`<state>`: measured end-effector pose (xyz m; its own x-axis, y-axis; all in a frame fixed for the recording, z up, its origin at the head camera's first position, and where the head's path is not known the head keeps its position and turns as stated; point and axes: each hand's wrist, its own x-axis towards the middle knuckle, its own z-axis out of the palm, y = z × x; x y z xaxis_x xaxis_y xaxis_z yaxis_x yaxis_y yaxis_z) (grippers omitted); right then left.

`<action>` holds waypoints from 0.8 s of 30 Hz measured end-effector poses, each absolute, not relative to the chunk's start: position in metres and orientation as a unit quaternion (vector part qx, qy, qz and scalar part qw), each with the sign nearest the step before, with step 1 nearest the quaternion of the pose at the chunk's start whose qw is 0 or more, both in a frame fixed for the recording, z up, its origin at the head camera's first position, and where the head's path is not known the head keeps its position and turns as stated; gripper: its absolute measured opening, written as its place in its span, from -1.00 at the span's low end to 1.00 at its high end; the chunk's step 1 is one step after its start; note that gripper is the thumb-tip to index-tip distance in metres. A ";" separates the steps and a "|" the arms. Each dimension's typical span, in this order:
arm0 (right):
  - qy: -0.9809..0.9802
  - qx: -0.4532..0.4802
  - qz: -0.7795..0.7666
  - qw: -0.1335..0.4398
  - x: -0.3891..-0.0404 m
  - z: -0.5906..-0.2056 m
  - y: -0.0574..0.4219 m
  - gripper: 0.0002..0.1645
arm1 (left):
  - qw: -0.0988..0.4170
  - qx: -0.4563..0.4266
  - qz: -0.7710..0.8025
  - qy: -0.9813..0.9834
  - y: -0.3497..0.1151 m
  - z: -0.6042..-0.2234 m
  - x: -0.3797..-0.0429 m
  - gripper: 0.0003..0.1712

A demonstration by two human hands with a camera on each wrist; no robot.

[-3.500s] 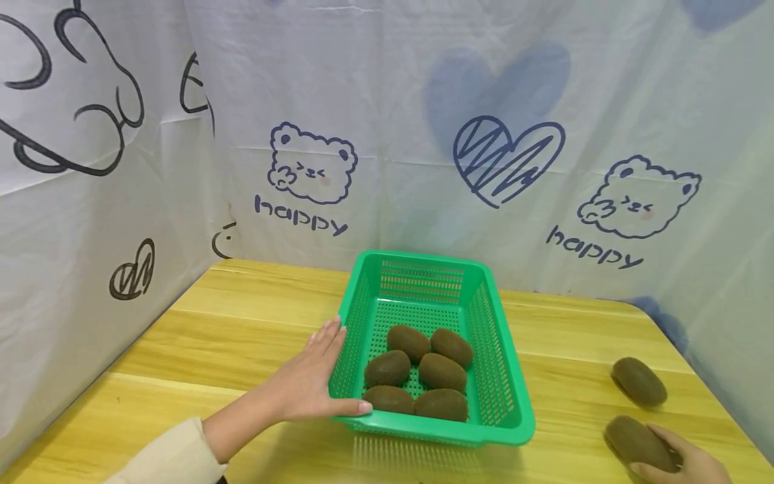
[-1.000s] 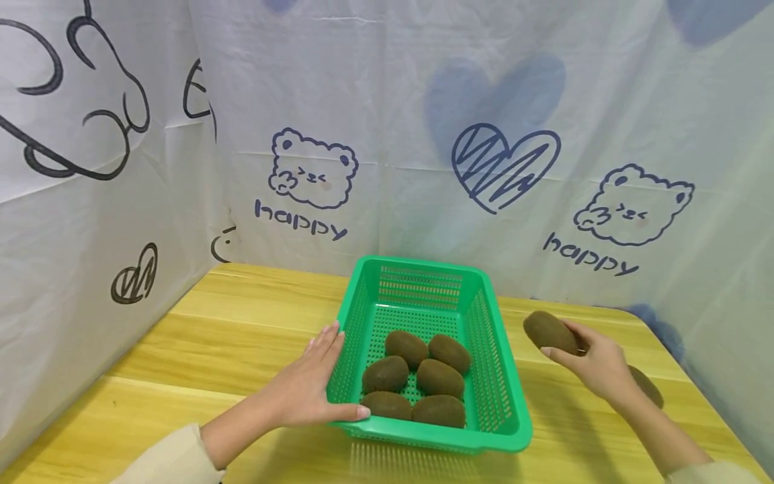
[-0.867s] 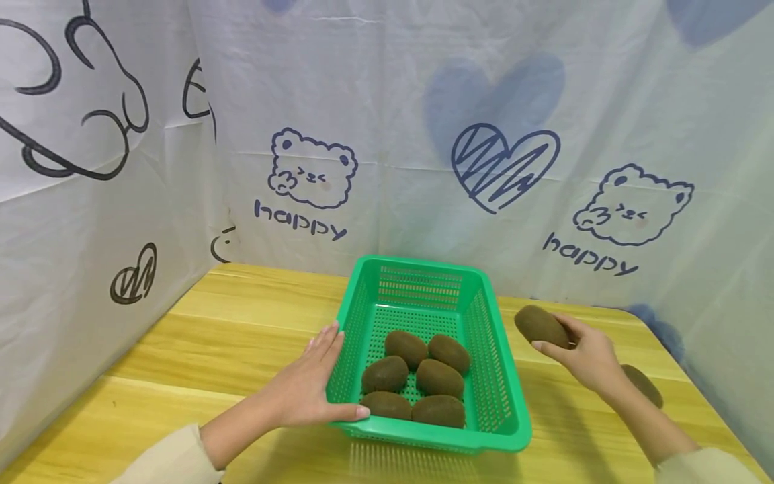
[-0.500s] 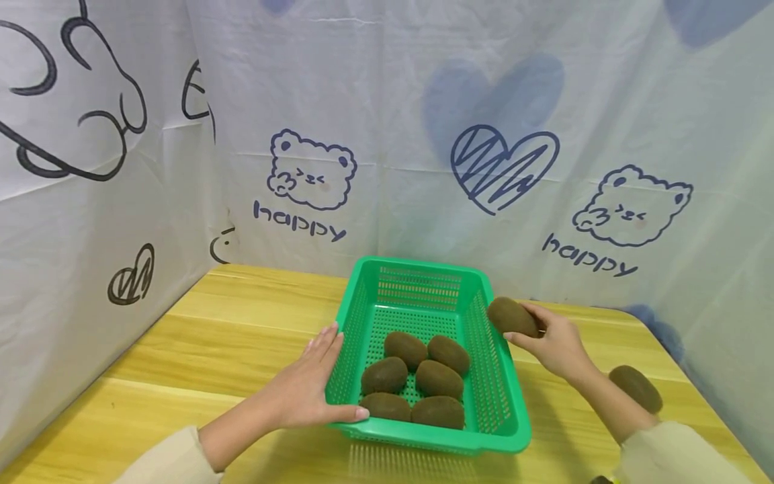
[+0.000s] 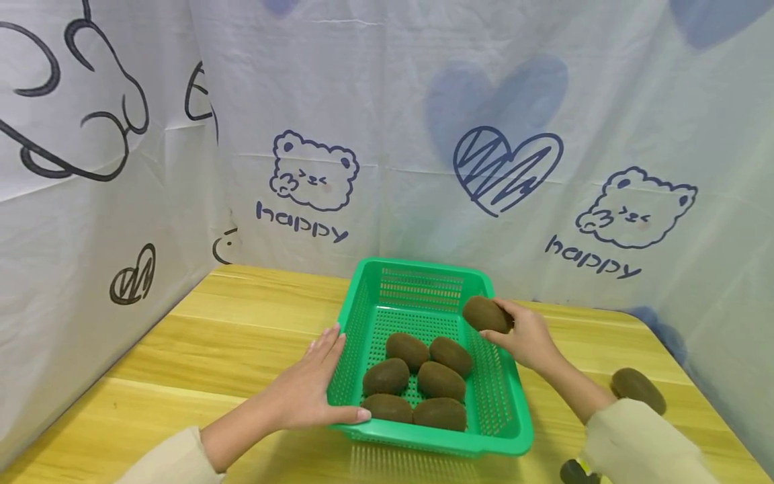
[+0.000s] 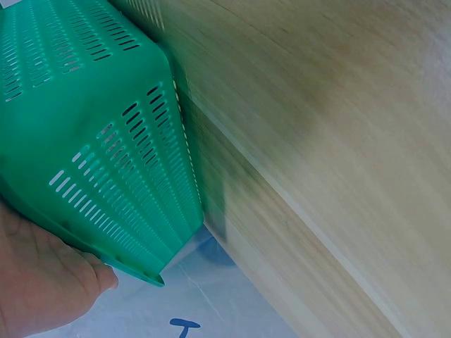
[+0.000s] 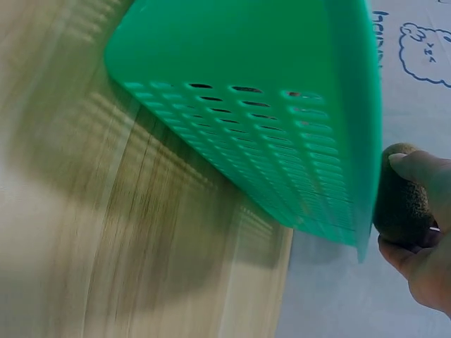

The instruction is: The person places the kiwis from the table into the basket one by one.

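A green plastic basket (image 5: 521, 440) with slotted walls stands on the table, several brown kiwis (image 5: 440, 381) lying in its near half. My left hand (image 5: 305, 390) rests on its left rim, fingers straight and thumb over the near left corner; in the left wrist view this hand (image 6: 49, 278) lies along the rim. My right hand (image 5: 526, 336) grips another kiwi (image 5: 484, 314) between thumb and fingers, above the right wall toward the basket's inside. In the right wrist view the held kiwi (image 7: 403, 201) shows just beyond the basket's rim.
One more kiwi (image 5: 638, 390) lies on the wooden table (image 5: 242, 316) to the right, near the right forearm. A dark wrist-worn device (image 5: 577, 472) shows under the right sleeve. A white printed curtain (image 5: 387, 134) hangs behind and at the sides.
My right hand has lifted a kiwi off the table at the lower right and carried it left and away from me, over the basket's right rim. My left hand has stayed in place.
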<state>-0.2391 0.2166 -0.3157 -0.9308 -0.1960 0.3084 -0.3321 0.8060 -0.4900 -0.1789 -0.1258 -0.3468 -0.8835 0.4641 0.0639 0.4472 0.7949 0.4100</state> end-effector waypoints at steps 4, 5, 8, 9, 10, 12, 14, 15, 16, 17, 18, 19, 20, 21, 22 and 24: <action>-0.946 0.152 0.261 0.121 -0.244 -0.319 0.212 -0.29 | 0.019 0.242 0.215 0.946 -0.126 -0.347 -0.179 0.34; -0.946 0.157 0.258 0.118 -0.245 -0.320 0.210 -0.29 | 0.018 0.242 0.215 0.946 -0.126 -0.347 -0.179 0.34; -0.948 0.170 0.246 0.106 -0.249 -0.322 0.207 -0.29 | 0.017 0.242 0.216 0.946 -0.126 -0.346 -0.179 0.34; -0.949 0.174 0.241 0.102 -0.250 -0.323 0.207 -0.29 | 0.017 0.242 0.216 0.946 -0.126 -0.346 -0.179 0.34; -0.950 0.176 0.237 0.096 -0.251 -0.323 0.206 -0.29 | 0.017 0.241 0.216 0.946 -0.126 -0.346 -0.179 0.34; -0.953 0.177 0.229 0.089 -0.253 -0.324 0.204 -0.28 | 0.017 0.240 0.215 0.946 -0.126 -0.346 -0.179 0.34; -0.955 0.179 0.221 0.086 -0.255 -0.324 0.203 -0.28 | 0.017 0.240 0.214 0.947 -0.126 -0.346 -0.179 0.34; -0.956 0.180 0.216 0.086 -0.256 -0.325 0.202 -0.29 | 0.017 0.240 0.214 0.947 -0.126 -0.346 -0.178 0.34; -0.956 0.184 0.211 0.087 -0.257 -0.325 0.202 -0.30 | 0.017 0.240 0.213 0.947 -0.126 -0.346 -0.179 0.34; -0.956 0.187 0.206 0.089 -0.258 -0.326 0.201 -0.31 | 0.017 0.241 0.213 0.947 -0.126 -0.347 -0.179 0.34; -0.957 0.191 0.200 0.091 -0.259 -0.326 0.201 -0.32 | 0.017 0.241 0.213 0.947 -0.126 -0.347 -0.179 0.34; -0.957 0.196 0.194 0.095 -0.260 -0.327 0.200 -0.33 | 0.017 0.241 0.214 0.947 -0.126 -0.347 -0.179 0.34; -0.956 0.201 0.187 0.100 -0.261 -0.327 0.200 -0.35 | 0.017 0.242 0.213 0.947 -0.126 -0.347 -0.179 0.34; -0.956 0.204 0.182 0.102 -0.262 -0.328 0.199 -0.36 | 0.017 0.242 0.213 0.946 -0.126 -0.347 -0.179 0.34; -0.956 0.207 0.177 0.106 -0.262 -0.329 0.199 -0.37 | 0.017 0.243 0.213 0.946 -0.126 -0.347 -0.179 0.34; -0.957 0.208 0.169 0.110 -0.264 -0.331 0.198 -0.38 | 0.018 0.242 0.214 0.946 -0.126 -0.347 -0.179 0.34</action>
<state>-0.2637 0.1979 -0.3307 -0.8893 -0.3611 0.2808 -0.4353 0.8566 -0.2770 -0.1793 -0.1263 -0.3470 -0.8820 0.4662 0.0688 0.4505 0.7914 0.4131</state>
